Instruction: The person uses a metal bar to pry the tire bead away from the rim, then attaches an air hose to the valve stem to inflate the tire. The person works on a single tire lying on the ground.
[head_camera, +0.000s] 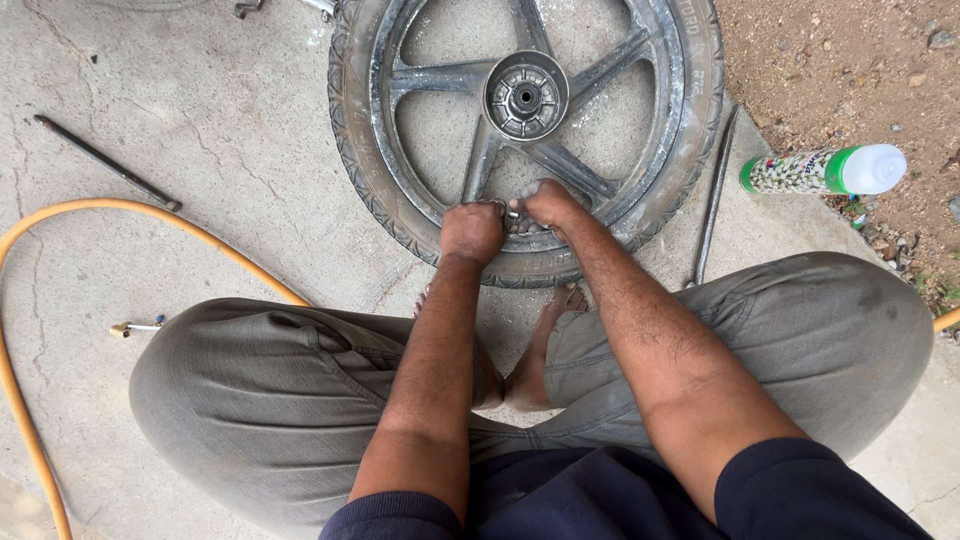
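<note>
Squatting, forearms reaching forward between knees. Left hand (472, 232) fisted, fingers curled shut at the near rim of the wheel (527, 130); right hand (548, 203) just beside it, fingers closed on a small metal part (513, 212), hard to identify. Wheel flat on concrete floor (200, 130). Iron bar (714, 195) along right edge; hose (130, 208) left; bottle (825, 170) beyond.

We are at an outdoor roadside repair spot: cracked concrete floor (230, 130), bare dirt (840, 70), a motorcycle wheel (527, 120), tyre irons (712, 200), an air hose (100, 215).
</note>
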